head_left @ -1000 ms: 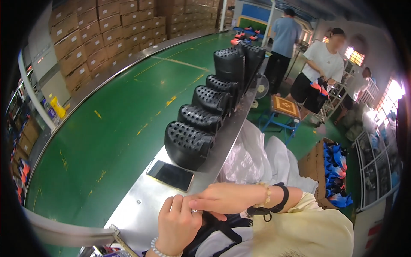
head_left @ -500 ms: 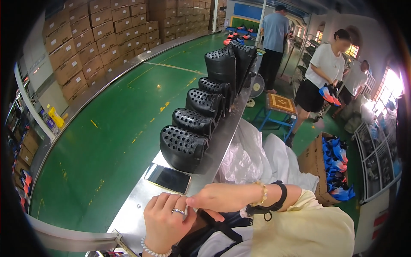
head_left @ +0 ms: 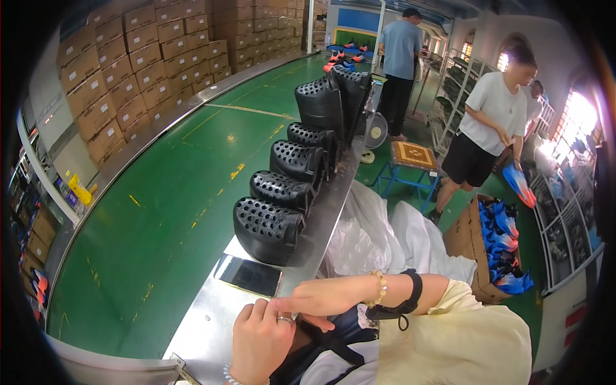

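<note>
My left hand (head_left: 258, 341), with a ring on one finger, is curled at the bottom edge over a dark navy item with black straps (head_left: 333, 333) held against my body. My right hand (head_left: 312, 299) reaches across from the right, wearing a bead bracelet and a black wrist strap. Its forefinger lies over the left knuckles and its thumb touches the dark item. Most of that item is hidden under both hands.
A black phone (head_left: 249, 274) lies on the steel ledge (head_left: 205, 327). Behind it stands a row of black perforated clogs (head_left: 266, 228). Left is a green conveyor belt (head_left: 160, 212) and stacked cartons (head_left: 122, 83). Right are white bags (head_left: 378, 237), a carton of blue shoes (head_left: 500, 247), a stool (head_left: 410, 157) and two people (head_left: 491, 122).
My left hand has turned its knuckles upward and dropped a little. My right forefinger now rests on it. The person in white has stepped closer to the shoe carton.
</note>
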